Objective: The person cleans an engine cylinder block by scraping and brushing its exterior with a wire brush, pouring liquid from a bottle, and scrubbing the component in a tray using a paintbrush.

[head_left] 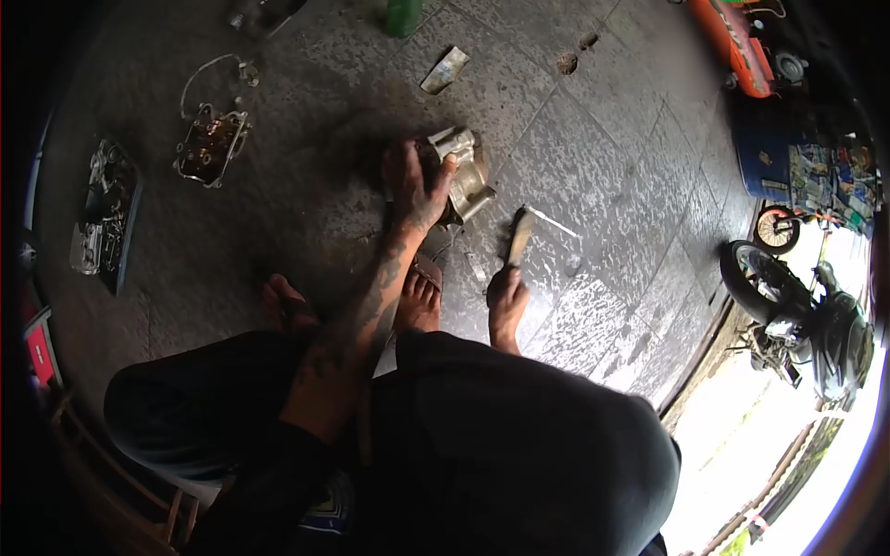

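Metal casing (471,176), one; tan tool (521,239), one.
Casing lies beneath the grasping fingers of the left hand (417,185); tool juts past the curled, gripping fingers of the right hand (507,289). Slackened left fingers could let the casing tip or slide.

Left side of the silver cast-metal engine part (471,176) hidden under the left hand (417,185), whose fingertips are lost in shadow; lower end of the long tan-brown tool (522,239) hidden inside the right hand (507,291), tool type unclear; right forearm (505,341) mostly behind the dark-trousered knee (612,445); green rounded object (403,17) cut off by top edge; small metal pieces (111,218) at far left too small to identify.
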Motion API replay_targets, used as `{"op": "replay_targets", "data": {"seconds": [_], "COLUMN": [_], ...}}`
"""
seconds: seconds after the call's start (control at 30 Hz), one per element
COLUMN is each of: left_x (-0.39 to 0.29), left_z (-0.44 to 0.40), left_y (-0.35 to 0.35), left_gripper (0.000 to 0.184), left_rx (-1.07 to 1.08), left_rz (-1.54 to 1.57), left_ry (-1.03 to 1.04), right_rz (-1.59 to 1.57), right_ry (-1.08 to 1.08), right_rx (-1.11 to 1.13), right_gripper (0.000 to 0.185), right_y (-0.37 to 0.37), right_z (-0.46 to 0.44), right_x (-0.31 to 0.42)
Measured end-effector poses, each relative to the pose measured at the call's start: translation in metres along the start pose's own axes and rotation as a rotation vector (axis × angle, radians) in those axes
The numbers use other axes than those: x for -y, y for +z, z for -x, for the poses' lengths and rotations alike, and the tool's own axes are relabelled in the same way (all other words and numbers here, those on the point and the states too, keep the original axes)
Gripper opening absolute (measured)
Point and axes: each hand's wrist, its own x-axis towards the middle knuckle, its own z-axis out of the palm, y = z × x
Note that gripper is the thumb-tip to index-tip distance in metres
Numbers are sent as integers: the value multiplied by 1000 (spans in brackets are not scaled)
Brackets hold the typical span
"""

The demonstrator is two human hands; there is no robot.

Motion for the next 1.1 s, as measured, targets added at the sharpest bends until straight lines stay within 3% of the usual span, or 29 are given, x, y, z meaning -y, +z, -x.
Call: {"op": "replay_targets", "data": {"seconds": [0.03, 0.07, 0.13, 0.17, 0.2, 0.23, 0.3, 0.33, 0.37, 0.4, 0.43, 0.5, 0.53, 0.57, 0.6, 0.67, 0.73, 0.8, 0.83, 0.97, 1.0, 1.1], "left_x": [-1, -2, -10, -6, 1, 1, 7, 6, 6, 4, 1, -2, 6, 8, 6, 3, -1, -5, -3, -14, -18, -26], "left_z": [1, 3, 1, 3, 3, -2, -4, -1, 3, 4, 10, 1, 3, 3, -2, 3, 0, -2, -3, 2, 7, 24], "left_y": [-2, -2, -8, -6, -3, -3, 0, 0, 0, -1, -3, -3, 0, 2, -1, -3, -6, -7, -6, -15, -16, -18], "left_gripper": [66, 65, 66, 67, 68, 71, 72, 71, 69, 68, 68, 68, 69, 69, 71, 71, 71, 71, 70, 76, 79, 93], "left_rx": [-4, -6, 63, 32, -13, -27, -4, 13, -32, -8, 2, -12, -27, -46, -10, 62, 77, 76, 61, 21, -16, 17], "left_rz": [36, 28, 30, 19, 9, 28, 91, 137, 83, 67, 53, 41, 36, -3, 4, 38, -27, -75, -3, -6, -12, 1], "left_ry": [22, 20, -75, -19, 45, 112, 85, 41, 89, 28, 35, 91, 124, 108, 117, -33, -38, 1, 28, 55, 44, 16], "right_rz": [-110, 195, 125, 228, 265, 301, 86, -28, -130, 97, 101, 178, 310, 282, 312, 198, 138, 386, 420, 514, 547, 517], "right_ry": [-32, -310, -69, -191, -259, -52, -170, 12, -12, -285, -266, -179, -213, 69, -28, 103, 61, -318, -372, -205, -315, -237], "right_rx": [-21, -240, -45, 47, -25, 82, 35, 93, 40, -304, -315, 14, -41, 8, 72, 47, 18, -3, -6, 41, 11, 68], "right_gripper": [48, 47, 49, 47, 46, 45, 46, 46, 48, 48, 48, 50, 47, 45, 44, 43, 36, 32, 29, 38, 36, 51], "right_y": [12, 19, 37, 44, 35, 20, 17, 5, 17, 37, 35, 47, 34, 26, 13, -6, -5, -1, -3, -26, -30, -21], "right_z": [-11, -38, -52, -23, -15, -5, 4, 2, -9, -24, -13, -25, -13, 0, 8, 6, -14, -32, -37, -36, -38, -32], "right_x": [25, -13, 6, 33, -6, -19, -17, -14, 16, 14, 8, 8, -36, -16, -20, -4, 67, 104, 113, 132, 126, 166]}}
